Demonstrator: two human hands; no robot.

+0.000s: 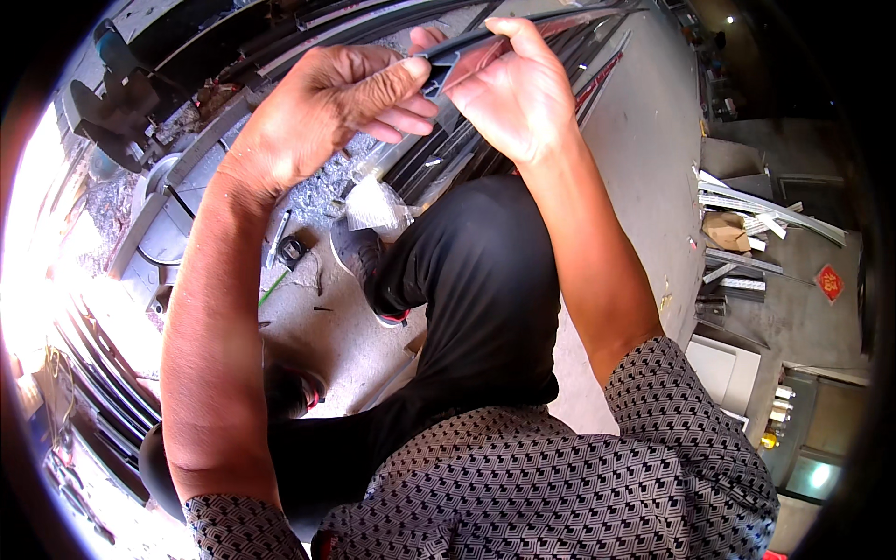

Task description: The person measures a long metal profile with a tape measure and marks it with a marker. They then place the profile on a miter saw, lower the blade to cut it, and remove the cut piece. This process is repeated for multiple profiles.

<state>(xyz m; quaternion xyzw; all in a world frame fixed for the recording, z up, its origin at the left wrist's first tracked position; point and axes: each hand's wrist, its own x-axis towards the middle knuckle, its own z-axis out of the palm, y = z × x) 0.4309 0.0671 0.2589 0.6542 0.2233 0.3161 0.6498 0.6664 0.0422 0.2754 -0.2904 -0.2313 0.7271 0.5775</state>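
Both hands raised at top centre: left hand (322,112) pinching end of long black metal profile strip (439,70), right hand (518,89) gripping it alongside. Step: likely fitting end; next needs steady alignment.

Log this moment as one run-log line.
left hand: pinching end of black profile strip | right hand: holding same strip | surroundings: dark rails, concrete floor, plastic bag
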